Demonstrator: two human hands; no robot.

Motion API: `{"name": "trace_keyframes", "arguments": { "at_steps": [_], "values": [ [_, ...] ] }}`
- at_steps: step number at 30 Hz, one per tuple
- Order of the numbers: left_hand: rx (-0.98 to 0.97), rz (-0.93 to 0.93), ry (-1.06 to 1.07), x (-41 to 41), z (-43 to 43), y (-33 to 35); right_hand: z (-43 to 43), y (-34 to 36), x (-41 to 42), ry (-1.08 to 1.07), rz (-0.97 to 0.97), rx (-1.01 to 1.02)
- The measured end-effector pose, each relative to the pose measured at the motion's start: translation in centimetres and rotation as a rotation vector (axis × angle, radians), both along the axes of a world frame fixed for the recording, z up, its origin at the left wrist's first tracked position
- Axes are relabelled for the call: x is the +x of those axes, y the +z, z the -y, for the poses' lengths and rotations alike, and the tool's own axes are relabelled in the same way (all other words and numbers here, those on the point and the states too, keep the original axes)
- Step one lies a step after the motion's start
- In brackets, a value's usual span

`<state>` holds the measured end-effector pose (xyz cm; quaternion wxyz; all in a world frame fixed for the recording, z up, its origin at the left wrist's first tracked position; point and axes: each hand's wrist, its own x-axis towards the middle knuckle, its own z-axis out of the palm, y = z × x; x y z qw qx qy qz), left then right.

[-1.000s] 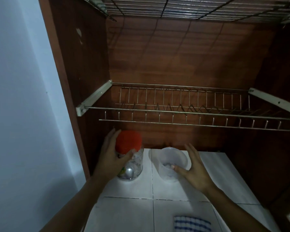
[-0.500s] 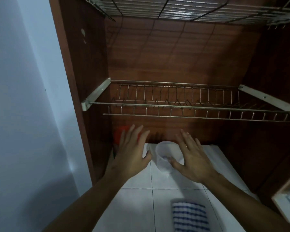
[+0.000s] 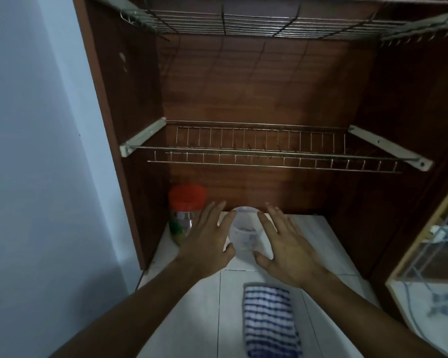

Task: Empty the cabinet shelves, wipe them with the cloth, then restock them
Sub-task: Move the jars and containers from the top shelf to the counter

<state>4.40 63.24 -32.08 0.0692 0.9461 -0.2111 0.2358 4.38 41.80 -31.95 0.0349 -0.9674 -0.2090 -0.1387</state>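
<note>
A clear jar with a red lid [image 3: 185,211] stands at the back left of the white tiled counter [image 3: 192,306], under the brown cabinet. A translucent plastic cup [image 3: 244,233] stands to its right. My left hand [image 3: 207,244] and my right hand [image 3: 287,246] flank the cup, both with fingers spread and holding nothing. A blue-and-white striped cloth [image 3: 269,319] lies folded on the counter nearer to me. The wire dish rack [image 3: 269,151] inside the cabinet holds nothing, and a second wire shelf [image 3: 256,21] sits above it.
A blue-grey wall [image 3: 36,151] runs along the left. At the right edge the cabinet's glass door [image 3: 429,254] stands open, with a latch on it. The cabinet side panels close in both sides of the counter's back.
My left hand has let go of the red-lidded jar, which now stands at the back left. Both hands have drawn back toward me to either side of the cup.
</note>
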Motion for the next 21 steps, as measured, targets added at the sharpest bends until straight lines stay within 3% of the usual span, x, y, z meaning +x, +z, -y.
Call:
{"name": "trace_keyframes", "arguments": {
  "at_steps": [4,11,21],
  "values": [
    [-0.023,0.044,0.005,-2.6,0.6,-0.1,0.9,-0.5,-2.4,0.022,-0.006,0.003],
    [-0.01,-0.038,-0.02,-6.0,0.5,0.0,1.5,0.7,-7.1,0.031,0.035,0.08],
    [-0.031,0.0,-0.068,-10.7,-0.2,0.4,1.5,1.7,-13.2,-0.049,-0.004,0.018]
  ]
}}
